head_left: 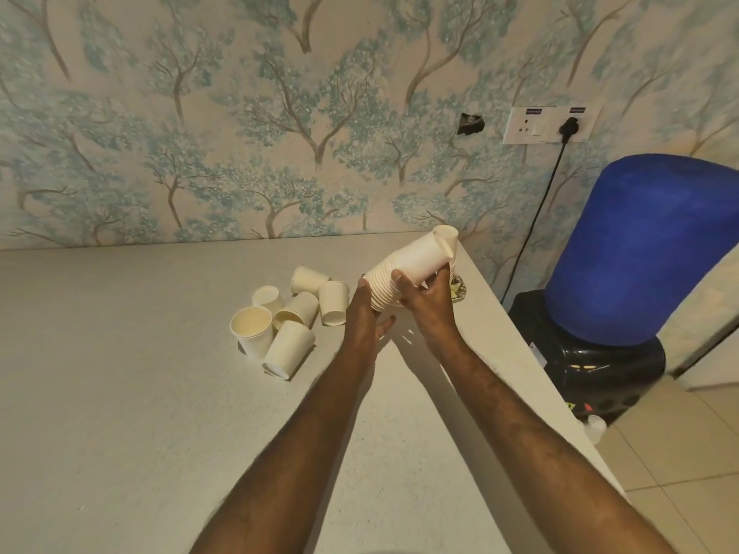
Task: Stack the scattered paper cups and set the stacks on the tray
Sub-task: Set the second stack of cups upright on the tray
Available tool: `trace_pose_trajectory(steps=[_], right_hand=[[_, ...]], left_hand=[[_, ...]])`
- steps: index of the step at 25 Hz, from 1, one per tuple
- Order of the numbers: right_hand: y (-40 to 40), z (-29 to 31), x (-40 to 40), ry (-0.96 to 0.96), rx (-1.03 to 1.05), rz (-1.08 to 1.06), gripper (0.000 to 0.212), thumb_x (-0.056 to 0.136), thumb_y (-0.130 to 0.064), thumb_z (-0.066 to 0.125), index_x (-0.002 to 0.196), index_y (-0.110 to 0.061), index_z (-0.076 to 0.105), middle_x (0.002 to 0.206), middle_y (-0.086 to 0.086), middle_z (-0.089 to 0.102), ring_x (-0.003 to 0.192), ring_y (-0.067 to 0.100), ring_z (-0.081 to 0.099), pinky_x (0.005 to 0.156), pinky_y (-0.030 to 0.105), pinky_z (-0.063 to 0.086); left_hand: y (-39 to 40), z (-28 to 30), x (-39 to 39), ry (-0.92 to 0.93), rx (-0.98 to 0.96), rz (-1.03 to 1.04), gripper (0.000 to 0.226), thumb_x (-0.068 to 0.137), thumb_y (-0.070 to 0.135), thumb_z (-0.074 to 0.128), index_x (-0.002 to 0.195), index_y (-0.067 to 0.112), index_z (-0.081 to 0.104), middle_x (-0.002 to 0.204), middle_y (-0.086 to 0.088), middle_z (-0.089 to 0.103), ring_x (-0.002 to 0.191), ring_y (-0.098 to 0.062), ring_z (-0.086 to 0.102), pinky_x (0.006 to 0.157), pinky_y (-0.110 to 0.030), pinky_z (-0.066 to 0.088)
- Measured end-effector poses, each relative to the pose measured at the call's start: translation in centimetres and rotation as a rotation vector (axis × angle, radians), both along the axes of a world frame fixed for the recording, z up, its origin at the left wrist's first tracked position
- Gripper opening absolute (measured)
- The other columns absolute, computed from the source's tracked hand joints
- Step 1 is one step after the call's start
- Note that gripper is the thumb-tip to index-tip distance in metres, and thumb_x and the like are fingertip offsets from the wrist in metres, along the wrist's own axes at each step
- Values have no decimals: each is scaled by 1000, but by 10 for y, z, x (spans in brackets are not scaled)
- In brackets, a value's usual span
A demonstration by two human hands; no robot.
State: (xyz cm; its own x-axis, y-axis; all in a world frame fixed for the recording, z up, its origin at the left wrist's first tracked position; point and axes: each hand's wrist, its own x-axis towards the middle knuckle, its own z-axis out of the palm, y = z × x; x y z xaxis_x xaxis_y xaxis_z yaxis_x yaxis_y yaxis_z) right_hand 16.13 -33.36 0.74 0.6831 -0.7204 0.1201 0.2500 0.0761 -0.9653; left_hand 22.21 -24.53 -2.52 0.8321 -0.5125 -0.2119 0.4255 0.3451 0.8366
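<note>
A tilted stack of paper cups (404,273), thin white nested cones with ribbed rims bunched at its lower end, is held above the pale speckled surface (120,393) near its far right corner. The right hand (430,303) has its grip curled round the stack's middle; the left hand (362,313) cups the rim end, thumb spread. Behind them, a patterned tray (459,289) peeks out. Six loose paper cups (280,321) lie clustered just left, one upright.
</note>
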Motion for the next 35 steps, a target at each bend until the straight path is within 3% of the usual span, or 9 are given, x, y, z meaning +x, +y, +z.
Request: trace_pose_trajectory(steps=[2, 4, 9, 12, 14, 17, 19, 22, 35], right_hand=[[-5, -11, 5, 73, -61, 0, 79, 82, -1, 78, 145, -13, 32, 137, 14, 56, 122, 30, 60, 99, 52, 53], [-11, -21, 10, 140, -103, 3, 83, 74, -8, 87, 138, -15, 35, 131, 10, 59, 117, 26, 62, 95, 45, 56], [-31, -42, 28, 249, -225, -43, 88, 65, -14, 94, 131, -8, 37, 130, 13, 59, 121, 29, 59, 99, 49, 53], [-39, -49, 39, 304, -303, -93, 84, 69, -11, 90, 133, -7, 36, 134, 13, 57, 124, 31, 56, 101, 47, 50], [-42, -51, 46, 317, -355, -111, 88, 70, -10, 89, 138, -9, 33, 139, 11, 54, 128, 29, 53, 104, 46, 47], [-42, -56, 57, 326, -435, -154, 89, 71, -14, 87, 142, -14, 34, 140, 6, 54, 130, 27, 52, 103, 43, 48], [-42, -60, 66, 364, -489, -196, 85, 72, -22, 85, 142, -20, 35, 136, 2, 57, 127, 25, 54, 98, 42, 50], [-42, -68, 76, 429, -540, -260, 79, 74, -36, 82, 137, -28, 35, 129, -4, 59, 119, 24, 59, 90, 44, 55], [-57, -87, 92, 564, -600, -296, 89, 82, -26, 80, 151, -21, 24, 147, 6, 48, 136, 33, 46, 101, 50, 50]], left_hand=[[-10, -6, 1, -80, 59, 14, 44, 109, 40, 37, 140, 14, 53, 136, -13, 63, 122, -24, 62, 108, -49, 49], [-18, -8, 4, -132, 120, 40, 40, 107, 37, 43, 132, 9, 58, 129, -17, 66, 114, -27, 66, 103, -47, 53], [-30, -30, 16, -324, 387, 87, 36, 107, 26, 40, 123, 5, 65, 111, -14, 73, 91, -20, 70, 70, -17, 54], [-22, -53, 15, -629, 577, 111, 29, 108, 24, 40, 119, 16, 65, 115, -2, 70, 104, -17, 67, 91, -30, 54], [-16, -75, 16, -971, 867, 63, 29, 106, 29, 44, 127, 17, 61, 128, -3, 66, 118, -18, 62, 104, -34, 47], [-7, -98, 14, -1275, 1268, -150, 61, 106, 51, 31, 154, 13, 38, 164, -11, 34, 153, -29, 27, 125, -45, 18], [-6, -102, 16, -1305, 1323, -226, 71, 105, 59, 18, 161, 16, 23, 170, -9, 13, 158, -28, 7, 128, -47, 4], [-6, -102, 15, -1307, 1345, -273, 74, 103, 62, 12, 163, 19, 13, 171, -6, 0, 158, -26, -6, 129, -47, -1], [-6, -98, 13, -1283, 1380, -303, 76, 101, 65, 9, 163, 21, 7, 170, -4, -9, 157, -24, -13, 128, -48, -3]])
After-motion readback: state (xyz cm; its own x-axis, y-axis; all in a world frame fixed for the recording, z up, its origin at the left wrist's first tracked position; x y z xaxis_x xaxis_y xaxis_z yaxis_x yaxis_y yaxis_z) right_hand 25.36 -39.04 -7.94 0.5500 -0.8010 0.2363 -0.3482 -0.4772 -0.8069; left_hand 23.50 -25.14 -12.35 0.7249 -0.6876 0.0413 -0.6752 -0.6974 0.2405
